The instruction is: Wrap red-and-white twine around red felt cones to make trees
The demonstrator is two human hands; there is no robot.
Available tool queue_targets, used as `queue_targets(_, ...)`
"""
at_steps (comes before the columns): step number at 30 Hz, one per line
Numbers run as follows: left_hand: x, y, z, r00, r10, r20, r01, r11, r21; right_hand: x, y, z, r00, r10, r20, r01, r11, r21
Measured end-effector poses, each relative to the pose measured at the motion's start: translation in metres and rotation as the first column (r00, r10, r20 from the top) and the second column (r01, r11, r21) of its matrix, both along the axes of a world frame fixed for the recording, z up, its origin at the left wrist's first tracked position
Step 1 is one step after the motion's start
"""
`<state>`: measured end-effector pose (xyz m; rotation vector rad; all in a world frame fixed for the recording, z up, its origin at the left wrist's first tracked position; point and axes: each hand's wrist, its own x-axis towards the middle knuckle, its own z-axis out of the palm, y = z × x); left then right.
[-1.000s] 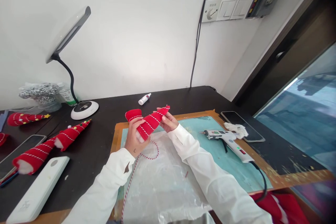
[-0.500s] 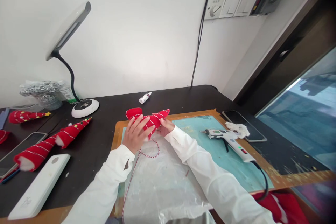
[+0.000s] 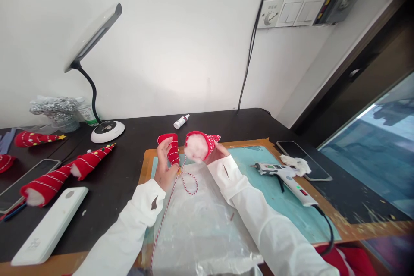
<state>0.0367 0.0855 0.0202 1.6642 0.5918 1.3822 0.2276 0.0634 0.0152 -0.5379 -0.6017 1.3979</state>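
My left hand [image 3: 164,171] is closed round a small red felt cone [image 3: 174,148] with stitched white lines, its narrow end pointing down. In my right hand [image 3: 219,152] is a second red felt cone [image 3: 211,139], lying on its side with its tip to the right. White stuffing [image 3: 196,147] bulges from that cone's wide end, facing me. A red-and-white twisted cord [image 3: 168,209] hangs between the cones, makes a small loop, and trails down over a clear plastic sheet [image 3: 200,220].
A glue gun [image 3: 284,177] lies on the blue mat [image 3: 315,220] at right, beside crumpled tissue [image 3: 296,164] and a phone [image 3: 320,168]. More red cones [image 3: 48,185], a white power bank [image 3: 51,224] and a desk lamp [image 3: 108,131] are at left. A small white bottle [image 3: 181,121] lies behind.
My hands have drawn the two red cones apart. The right cone has turned so its stuffed end faces me, and the left one now points downward. The view has shifted slightly.
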Motion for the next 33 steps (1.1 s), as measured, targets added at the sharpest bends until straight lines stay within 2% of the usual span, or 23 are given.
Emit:
queue_targets(3, 0.001, 0.001, 0.005, 0.996, -0.085, 0.038, 0.091, 0.981, -0.172, 0.003, -0.005, 0.001, 1.000, 0.003, 0.029, -0.002, 1.000, -0.023)
queue_targets(6, 0.002, 0.001, 0.007, 0.987, -0.152, 0.044, 0.158, 0.954, -0.253, 0.003, -0.008, 0.001, 1.000, -0.001, -0.009, 0.001, 0.999, -0.049)
queue_targets(8, 0.002, 0.000, 0.008, 0.973, -0.230, 0.028, 0.228, 0.929, -0.293, 0.002, -0.010, 0.002, 0.998, 0.056, -0.038, -0.058, 0.997, -0.048)
queue_targets(12, 0.002, -0.004, 0.006, 0.903, -0.422, -0.088, 0.355, 0.844, -0.403, 0.000, -0.017, 0.009, 0.989, 0.142, -0.048, -0.145, 0.988, -0.057)
queue_targets(14, 0.003, -0.006, 0.003, 0.879, -0.445, -0.169, 0.352, 0.846, -0.400, 0.000, -0.019, 0.011, 0.990, 0.130, -0.047, -0.133, 0.989, -0.064)
queue_targets(18, 0.006, -0.007, -0.002, 0.891, -0.372, -0.261, 0.269, 0.895, -0.355, -0.001, -0.019, 0.009, 0.992, 0.110, -0.060, -0.115, 0.990, -0.086)
queue_targets(25, 0.009, -0.001, -0.009, 0.925, -0.305, -0.228, 0.205, 0.904, -0.375, -0.001, 0.011, -0.005, 0.997, 0.062, -0.046, -0.072, 0.963, -0.260)
queue_targets(29, 0.009, 0.002, -0.011, 0.952, -0.200, -0.230, 0.110, 0.929, -0.353, 0.004, 0.027, -0.014, 0.990, 0.123, 0.067, -0.093, 0.935, -0.342)
queue_targets(33, 0.008, 0.003, -0.009, 0.973, -0.095, -0.210, 0.021, 0.944, -0.330, 0.007, 0.030, -0.021, 0.967, 0.168, 0.193, -0.106, 0.949, -0.297)
